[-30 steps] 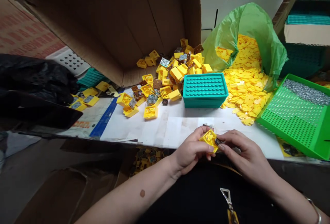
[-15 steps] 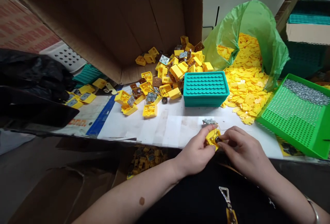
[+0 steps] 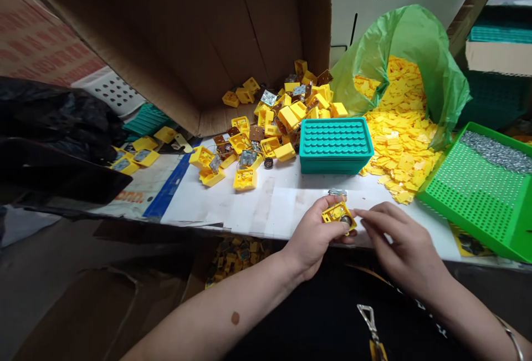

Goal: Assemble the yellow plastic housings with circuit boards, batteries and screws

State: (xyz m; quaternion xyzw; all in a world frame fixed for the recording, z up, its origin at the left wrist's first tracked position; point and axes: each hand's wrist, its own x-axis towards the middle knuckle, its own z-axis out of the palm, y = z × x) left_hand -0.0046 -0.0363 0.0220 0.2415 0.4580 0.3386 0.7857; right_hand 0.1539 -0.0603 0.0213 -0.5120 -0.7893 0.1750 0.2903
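A small yellow casing (image 3: 332,213) is held in my left hand (image 3: 312,234), its open side up. The left thumb presses on a dark round part (image 3: 346,220) inside the casing. Beside the casing's right edge is my right hand (image 3: 401,237), with index finger and thumb apart and nothing visible between them. A grey metallic piece (image 3: 337,192) shows just beyond the left fingertips, above the white table surface (image 3: 282,206).
A teal stack of trays (image 3: 336,145) stands beyond my hands. Yellow casings with parts (image 3: 245,179) are heaped to the left. Behind, a green bag (image 3: 446,81) spills flat yellow pieces (image 3: 403,150). A green basket (image 3: 477,200) with small metal pieces sits right.
My right hand has let go of the dark round part and moved slightly right. The casing has turned and tilted in my left hand, whose thumb now rests on the round part.
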